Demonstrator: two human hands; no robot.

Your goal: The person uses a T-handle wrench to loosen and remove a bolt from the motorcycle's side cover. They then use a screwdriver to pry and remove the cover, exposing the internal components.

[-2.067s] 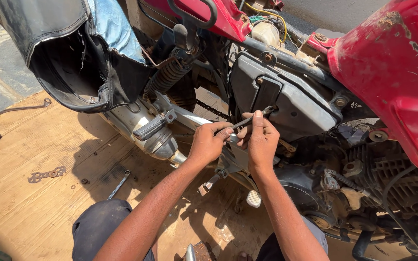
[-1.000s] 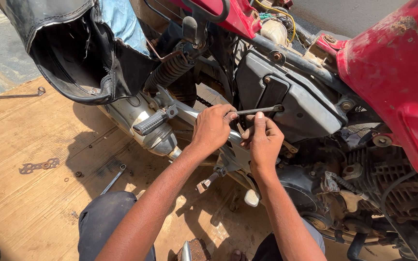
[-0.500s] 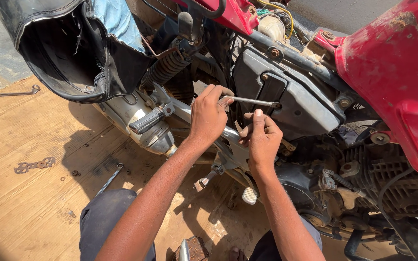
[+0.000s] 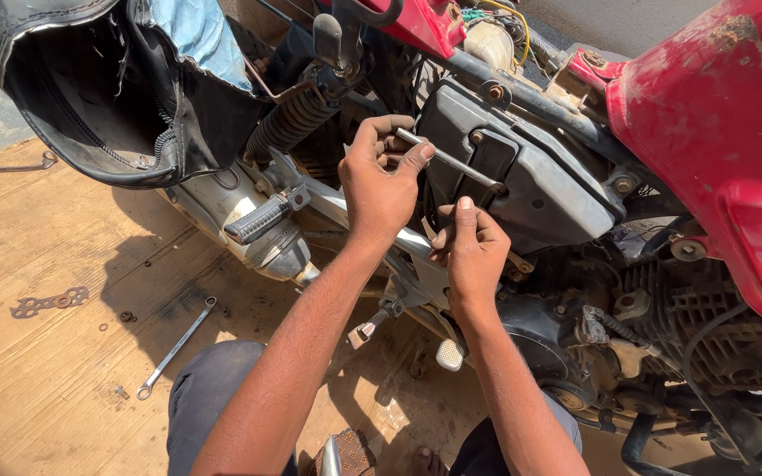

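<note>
Nearest you, your knees show at the bottom edge, above the plywood floor. A spanner lies on the boards just left of your left knee, with a few small washers scattered near it and a flat multi-hole wrench farther left. Another long spanner lies at the far left edge.

Your right hand is loosely curled just below the airbox, thumb up; its fingers pinch something small against the frame, too hidden to tell what. Your left hand is higher and to the left, clenched on the handle end of a thin steel wrench, thumb pressed along the shaft. The wrench slants down to the right, and its far end sits against the front face of the grey airbox, between your two hands.

Below your left wrist, the footpeg sticks out over the chrome exhaust. Beyond it stands the black spring shock, and the open black seat hangs at upper left. The red tank fills the upper right, with the engine fins under it.
</note>
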